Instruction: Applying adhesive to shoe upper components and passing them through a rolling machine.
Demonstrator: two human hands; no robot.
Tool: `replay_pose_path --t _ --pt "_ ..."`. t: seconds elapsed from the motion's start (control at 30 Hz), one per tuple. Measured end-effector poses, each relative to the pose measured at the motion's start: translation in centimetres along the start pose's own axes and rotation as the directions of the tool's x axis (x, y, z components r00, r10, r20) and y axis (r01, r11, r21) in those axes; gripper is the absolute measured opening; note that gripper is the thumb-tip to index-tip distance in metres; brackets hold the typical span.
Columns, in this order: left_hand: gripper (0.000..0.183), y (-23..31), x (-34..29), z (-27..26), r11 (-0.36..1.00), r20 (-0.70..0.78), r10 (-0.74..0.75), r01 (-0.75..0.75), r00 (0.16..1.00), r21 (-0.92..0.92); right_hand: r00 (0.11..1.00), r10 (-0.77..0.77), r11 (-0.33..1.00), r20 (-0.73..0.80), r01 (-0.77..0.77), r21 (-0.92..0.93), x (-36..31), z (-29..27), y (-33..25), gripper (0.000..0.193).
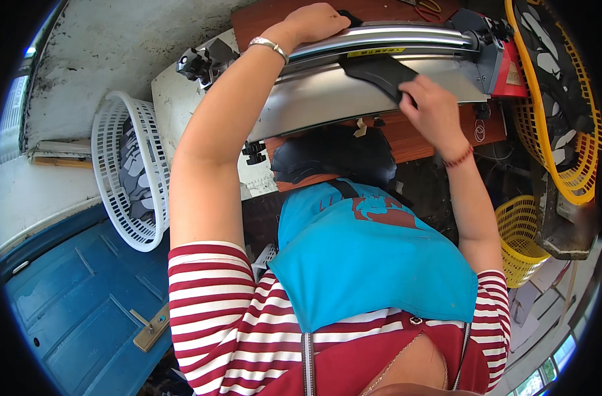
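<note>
In front of me is a machine with a long shiny metal roller (pixel 393 38) above a smooth metal feed plate (pixel 301 99). My right hand (pixel 433 109) pinches the near end of a thin, black, curved cut piece (pixel 377 71). That piece lies over the plate, and its far edge reaches the gap below the roller. Over the roller to the far side stretches my left hand (pixel 316 24), its fingers curled closed at a small black piece (pixel 351 18). Most of this second piece is hidden behind the roller.
A white basket (pixel 134 224) of dark and grey cut pieces stands at left. Similar pieces fill a yellow basket (pixel 526 72) at right; another yellow basket (pixel 522 231) sits lower. Black material (pixel 334 155) lies below the plate. Red-handled scissors (pixel 427 9) lie behind the machine.
</note>
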State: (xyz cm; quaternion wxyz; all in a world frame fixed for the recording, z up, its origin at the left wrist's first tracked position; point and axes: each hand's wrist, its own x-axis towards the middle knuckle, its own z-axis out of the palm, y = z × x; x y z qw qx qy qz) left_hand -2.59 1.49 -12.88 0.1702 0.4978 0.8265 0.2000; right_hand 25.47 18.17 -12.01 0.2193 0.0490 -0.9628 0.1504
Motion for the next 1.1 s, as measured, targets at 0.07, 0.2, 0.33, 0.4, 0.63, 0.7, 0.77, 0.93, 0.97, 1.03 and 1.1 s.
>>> replay_pose_path --t 0.07,0.2,0.33,0.4,0.63,0.7,0.77,0.93,0.97,1.03,1.1 --pt "0.028 5.2 -0.5 -1.8 0.97 0.023 -0.243 0.243 0.97 0.012 0.999 0.021 0.999 -0.032 -0.019 0.05 0.4 1.5 -0.1 0.018" --pt "0.033 4.5 -1.4 -2.4 0.941 0.011 -0.333 0.333 0.943 -0.064 0.929 -0.276 0.926 -0.245 0.325 0.191 -2.2 3.5 -2.7 0.032" --pt "0.033 2.3 -0.7 -2.8 0.962 -0.218 -0.257 0.227 0.942 -0.151 0.934 -0.198 0.945 0.299 0.101 0.31 -8.6 9.5 -5.8 0.042" --pt "0.034 2.2 -1.0 -3.4 0.974 -0.307 -0.206 0.162 0.929 -0.161 0.92 -0.187 0.957 0.346 0.091 0.274 -9.1 11.4 -7.2 0.047" --pt "0.041 4.8 -2.3 -8.5 0.66 -0.198 -0.528 0.252 0.826 -0.708 0.849 -0.315 0.942 0.425 0.226 0.247 -11.0 15.0 -7.4 0.043" --pt "0.041 5.0 -2.9 -9.1 0.566 -0.241 -0.578 0.169 0.78 -0.807 0.821 -0.338 0.93 0.459 0.218 0.295 -11.9 15.4 -6.8 0.036" --pt "0.048 5.4 -3.7 -9.6 0.582 -0.29 -0.565 0.123 0.772 -0.804 0.827 -0.318 0.934 0.463 0.191 0.301 -12.7 15.3 -6.2 0.02" --pt "0.066 5.6 -3.8 -9.3 0.654 -0.437 -0.516 0.009 0.737 -0.756 0.885 -0.284 0.935 0.368 0.17 0.312 -11.2 13.0 -7.2 0.026" --pt "0.062 5.5 -3.5 -9.0 0.7 -0.487 -0.499 0.002 0.717 -0.714 0.871 -0.287 0.944 0.399 0.187 0.271 -11.0 12.8 -7.4 0.029" --pt "0.059 4.9 -3.2 -8.9 0.726 -0.471 -0.456 0.01 0.755 -0.688 0.831 -0.274 0.954 0.484 0.172 0.245 -11.4 13.9 -7.4 0.042" --pt "0.057 4.4 -3.0 -8.9 0.748 -0.449 -0.417 0.017 0.791 -0.664 0.725 -0.27 0.963 0.634 0.186 0.196 -12.2 15.4 -7.5 0.05"
